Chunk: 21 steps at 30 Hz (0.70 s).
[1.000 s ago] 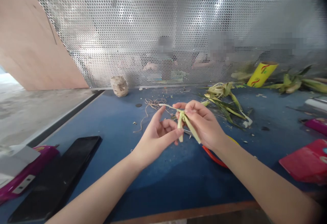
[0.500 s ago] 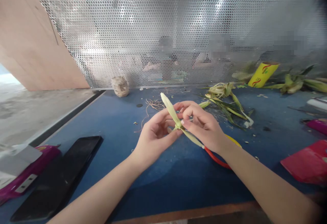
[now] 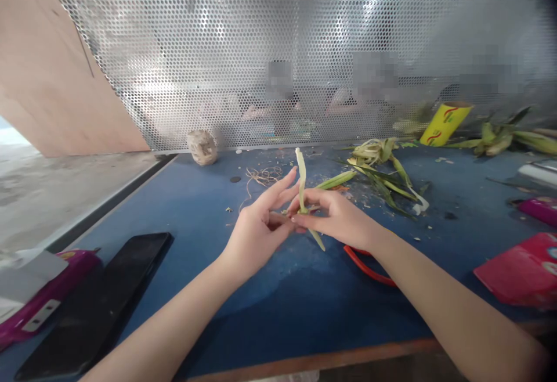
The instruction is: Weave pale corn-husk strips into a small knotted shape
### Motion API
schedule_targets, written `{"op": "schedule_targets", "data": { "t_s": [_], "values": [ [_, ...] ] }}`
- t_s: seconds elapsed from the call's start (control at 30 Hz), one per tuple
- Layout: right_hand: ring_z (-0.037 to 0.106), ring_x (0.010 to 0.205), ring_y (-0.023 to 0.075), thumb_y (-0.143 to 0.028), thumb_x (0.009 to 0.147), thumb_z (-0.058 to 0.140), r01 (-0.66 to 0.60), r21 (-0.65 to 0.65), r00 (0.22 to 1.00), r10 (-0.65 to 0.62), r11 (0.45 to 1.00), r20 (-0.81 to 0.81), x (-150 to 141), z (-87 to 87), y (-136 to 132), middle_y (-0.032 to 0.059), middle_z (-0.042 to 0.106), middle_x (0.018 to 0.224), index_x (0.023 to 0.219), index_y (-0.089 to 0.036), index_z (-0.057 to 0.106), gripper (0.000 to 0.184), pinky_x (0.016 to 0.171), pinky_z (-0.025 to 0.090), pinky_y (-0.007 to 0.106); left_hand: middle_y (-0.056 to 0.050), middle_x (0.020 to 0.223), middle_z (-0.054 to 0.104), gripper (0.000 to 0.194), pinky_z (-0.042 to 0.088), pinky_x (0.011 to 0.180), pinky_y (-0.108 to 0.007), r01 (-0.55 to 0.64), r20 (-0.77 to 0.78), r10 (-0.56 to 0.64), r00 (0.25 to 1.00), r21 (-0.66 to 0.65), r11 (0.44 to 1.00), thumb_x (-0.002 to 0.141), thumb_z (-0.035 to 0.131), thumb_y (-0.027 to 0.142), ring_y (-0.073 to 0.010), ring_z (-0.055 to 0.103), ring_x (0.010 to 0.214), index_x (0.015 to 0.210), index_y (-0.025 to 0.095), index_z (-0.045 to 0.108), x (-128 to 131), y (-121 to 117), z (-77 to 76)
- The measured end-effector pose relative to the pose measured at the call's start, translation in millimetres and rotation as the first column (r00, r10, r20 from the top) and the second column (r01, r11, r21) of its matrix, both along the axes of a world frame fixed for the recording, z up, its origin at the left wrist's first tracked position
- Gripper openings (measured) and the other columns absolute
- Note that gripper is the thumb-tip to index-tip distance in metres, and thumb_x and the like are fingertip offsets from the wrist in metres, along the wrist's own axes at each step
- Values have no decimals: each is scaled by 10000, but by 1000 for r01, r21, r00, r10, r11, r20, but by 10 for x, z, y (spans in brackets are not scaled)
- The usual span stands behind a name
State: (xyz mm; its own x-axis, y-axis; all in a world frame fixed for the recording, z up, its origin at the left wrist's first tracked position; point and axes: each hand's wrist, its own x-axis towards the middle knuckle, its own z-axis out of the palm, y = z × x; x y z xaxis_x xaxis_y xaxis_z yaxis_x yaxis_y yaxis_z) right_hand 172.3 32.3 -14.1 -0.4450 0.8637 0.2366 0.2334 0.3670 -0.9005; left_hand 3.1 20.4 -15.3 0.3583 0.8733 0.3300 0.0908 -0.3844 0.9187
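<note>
A pale green strip of corn husk (image 3: 302, 182), gathered at a small knot, stands up between my hands, and another end points down to the right. My right hand (image 3: 333, 213) pinches it at the knot between thumb and fingers. My left hand (image 3: 259, 228) meets it from the left, thumb and curled fingers closed at the knot, index finger stretched upward; its exact hold is partly hidden. Under my right wrist lie red-handled scissors (image 3: 368, 269), their blades mostly hidden. Just beyond my right hand is a greener piece of husk (image 3: 337, 180) on the blue table (image 3: 278, 312).
Corn husks (image 3: 383, 167) lie at the back right by a yellow tube (image 3: 446, 123). Loose twine (image 3: 263, 176) and a wrapped lump (image 3: 202, 147) sit at the back left. A black phone (image 3: 96, 306) is left, a red packet (image 3: 520, 271) right. A perforated metal screen (image 3: 243, 39) stands behind; people show through it.
The knotted husk has turned between my fingers; one strip now stands more upright than half a second ago. My left index finger has straightened upward, and my right hand has shifted slightly lower.
</note>
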Motion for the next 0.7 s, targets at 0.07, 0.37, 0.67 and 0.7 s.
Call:
{"op": "schedule_targets", "data": {
  "t_s": [0.07,0.37,0.67,0.7],
  "values": [
    [647,731,172,-261,788,617,-47,-47,999,47,998,-3,18,-2,18,13,668,763,811,-194,616,71,683,491,315,-87,1336,517,762,422,356,-165,-9,-28,10,1000,32,999,747,582,29,-158,690,596,1360,407,333,-8,0,-18],
    [576,600,110,-292,761,624,70,-93,997,-68,993,26,48,60,28,-3,636,706,750,-172,611,122,554,431,224,-116,1443,356,1104,505,316,-213,-73,16,75,997,-128,989,682,680,58,-225,704,618,1364,542,-40,23,-7,57],
    [566,599,114,-302,744,648,109,-142,993,-115,984,-34,80,70,64,4,631,683,777,-175,646,131,553,441,229,-122,1337,500,1189,534,314,-235,8,149,31,988,-258,966,645,734,84,-251,709,620,1368,505,-111,25,-27,113],
    [564,596,110,-289,752,641,92,-140,995,-98,986,-36,82,68,61,0,629,678,785,-177,648,117,549,435,224,-124,1281,554,1162,542,340,-234,-2,151,41,988,-251,968,656,735,111,-237,708,611,1386,472,-94,26,-28,104]
  ]
}}
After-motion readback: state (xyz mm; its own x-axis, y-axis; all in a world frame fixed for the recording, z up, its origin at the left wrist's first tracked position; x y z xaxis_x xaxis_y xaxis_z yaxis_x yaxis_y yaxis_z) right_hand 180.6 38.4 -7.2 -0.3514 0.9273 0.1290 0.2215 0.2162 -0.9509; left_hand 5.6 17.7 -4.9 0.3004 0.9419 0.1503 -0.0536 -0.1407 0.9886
